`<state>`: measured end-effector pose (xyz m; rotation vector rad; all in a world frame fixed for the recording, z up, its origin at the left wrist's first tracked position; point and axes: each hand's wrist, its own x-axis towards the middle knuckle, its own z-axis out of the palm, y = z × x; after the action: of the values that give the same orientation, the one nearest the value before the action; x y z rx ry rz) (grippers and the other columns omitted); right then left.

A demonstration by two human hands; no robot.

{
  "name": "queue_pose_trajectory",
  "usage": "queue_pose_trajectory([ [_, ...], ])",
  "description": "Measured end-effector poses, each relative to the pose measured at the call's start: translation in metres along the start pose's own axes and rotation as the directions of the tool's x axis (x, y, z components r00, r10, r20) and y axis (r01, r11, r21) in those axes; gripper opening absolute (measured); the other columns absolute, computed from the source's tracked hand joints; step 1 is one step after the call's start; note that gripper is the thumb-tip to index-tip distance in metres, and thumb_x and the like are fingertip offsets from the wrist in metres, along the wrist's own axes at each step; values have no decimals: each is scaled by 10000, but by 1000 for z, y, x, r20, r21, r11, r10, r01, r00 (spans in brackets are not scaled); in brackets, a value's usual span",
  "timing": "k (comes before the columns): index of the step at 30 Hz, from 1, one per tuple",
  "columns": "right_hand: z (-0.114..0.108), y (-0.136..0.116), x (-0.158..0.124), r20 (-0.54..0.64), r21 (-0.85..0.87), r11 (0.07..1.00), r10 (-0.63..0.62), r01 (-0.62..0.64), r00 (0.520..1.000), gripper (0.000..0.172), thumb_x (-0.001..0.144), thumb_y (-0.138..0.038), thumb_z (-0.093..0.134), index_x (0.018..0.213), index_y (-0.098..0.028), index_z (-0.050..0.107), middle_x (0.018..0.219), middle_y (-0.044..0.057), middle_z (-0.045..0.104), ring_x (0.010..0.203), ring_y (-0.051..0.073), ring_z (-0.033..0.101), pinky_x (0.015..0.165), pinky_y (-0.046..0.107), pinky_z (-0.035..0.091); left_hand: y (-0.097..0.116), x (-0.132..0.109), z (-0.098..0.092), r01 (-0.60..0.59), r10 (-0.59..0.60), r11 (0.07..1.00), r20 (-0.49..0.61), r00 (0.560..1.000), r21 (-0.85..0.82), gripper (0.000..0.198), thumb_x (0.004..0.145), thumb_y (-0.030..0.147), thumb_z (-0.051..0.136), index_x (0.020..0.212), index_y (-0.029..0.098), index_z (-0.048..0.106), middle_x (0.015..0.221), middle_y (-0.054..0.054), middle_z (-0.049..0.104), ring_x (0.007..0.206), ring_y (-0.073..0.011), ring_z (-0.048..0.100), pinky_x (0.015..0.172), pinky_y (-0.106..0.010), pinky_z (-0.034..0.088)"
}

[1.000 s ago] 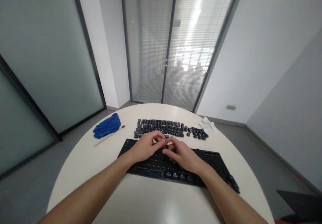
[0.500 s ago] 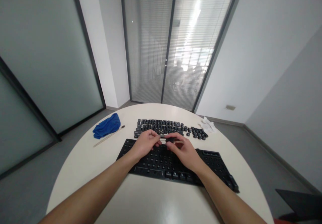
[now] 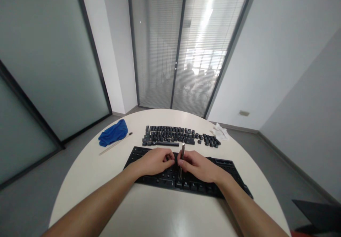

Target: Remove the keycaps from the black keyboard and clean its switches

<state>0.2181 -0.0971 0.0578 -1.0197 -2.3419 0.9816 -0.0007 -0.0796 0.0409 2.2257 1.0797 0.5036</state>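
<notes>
My right hand [image 3: 198, 164] is closed around a slim keycap puller [image 3: 183, 151], held upright with its thin wire end pointing down near the front row of keys. Beneath both hands lies a black keyboard [image 3: 160, 182], most of its keycaps off and several left along the front row. My left hand [image 3: 156, 161] rests over the keyboard's middle, fingers loosely curled and thumb apart, with nothing visible in it. Behind the keyboard, loose black keycaps [image 3: 169, 134] stand in rows, a long spacebar [image 3: 167, 144] at their front.
On the round white table [image 3: 114, 198], a blue cloth [image 3: 114, 133] and a thin brush [image 3: 115, 144] lie at left. Crumpled white tissue [image 3: 220, 132] sits at the far right edge. A dark chair part [image 3: 317, 214] shows at lower right.
Both hands have drawn back toward me, from the loose keycaps to over the keyboard. The puller has turned upright in my right hand. The spacebar is now uncovered among the loose keycaps.
</notes>
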Motion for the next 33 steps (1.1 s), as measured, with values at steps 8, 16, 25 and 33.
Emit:
queue_pose_trajectory([
  [8,1,-1,-1,61,-4,1000,-12,12,998,229,939,-383,532,855,-178,590,652,-28,527,572,113,451,528,213,358,-2,2,1,0,0,1000,2,1000,4,214,875,357,558,953,210,692,844,-27,724,736,-190,648,667,-269,450],
  [16,2,-4,-1,20,-134,990,-38,40,999,253,920,-398,567,854,-170,656,581,-15,605,503,110,508,494,209,362,-4,2,0,-7,7,1000,11,1000,-3,205,876,344,555,950,201,683,841,-26,717,740,-186,647,655,-262,438],
  [25,4,-7,-2,41,-200,978,-46,53,998,256,943,-378,543,838,-168,646,578,-10,634,499,110,527,490,205,351,-4,2,-1,-34,34,999,30,999,2,192,878,310,552,964,201,685,828,-21,703,738,-176,635,653,-250,435],
  [33,6,-24,-5,156,-262,954,-110,149,982,191,858,-329,662,798,-163,737,611,3,667,525,106,571,519,193,363,-9,4,0,-52,52,999,55,997,2,202,878,298,552,1000,201,680,868,-23,711,760,-173,630,674,-248,444],
])
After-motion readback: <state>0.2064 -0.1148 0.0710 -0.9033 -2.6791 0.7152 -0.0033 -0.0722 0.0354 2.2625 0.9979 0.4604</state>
